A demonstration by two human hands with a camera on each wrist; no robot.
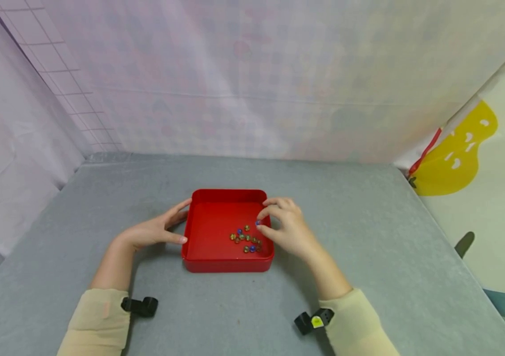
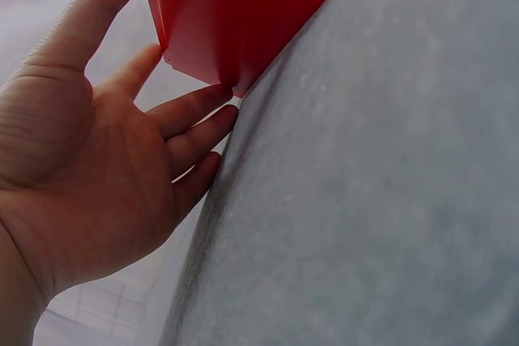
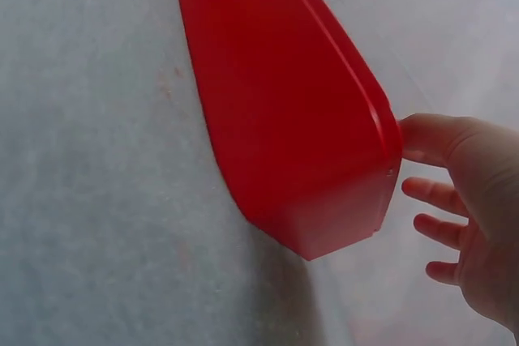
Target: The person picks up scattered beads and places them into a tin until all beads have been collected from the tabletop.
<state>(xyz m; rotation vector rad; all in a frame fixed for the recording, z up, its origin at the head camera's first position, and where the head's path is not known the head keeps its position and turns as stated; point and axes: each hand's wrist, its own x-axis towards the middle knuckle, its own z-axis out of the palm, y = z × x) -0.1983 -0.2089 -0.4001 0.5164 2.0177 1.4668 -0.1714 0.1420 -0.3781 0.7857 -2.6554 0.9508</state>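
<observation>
A square red tray (image 1: 209, 222) with raised walls sits on the table, several glass marbles (image 1: 242, 237) gathered in its right front part. Most are amber-green; a few are blue. My right hand (image 1: 290, 227) reaches over the tray's right wall and pinches a blue marble (image 1: 258, 223) between thumb and index finger, above the others. In the right wrist view the wall hides those fingertips. My left hand (image 1: 156, 231) rests against the tray's left side, fingers spread and fairly straight. The left wrist view shows its palm (image 2: 105, 160), with fingertips at the tray's outer wall.
A grey cloth covers the table (image 1: 145, 193). Pale patterned curtains (image 1: 252, 89) hang behind and at the left. At the right, a light sheet bears a yellow printed shape (image 1: 457, 153). Black cameras (image 1: 141, 306) are strapped at both wrists.
</observation>
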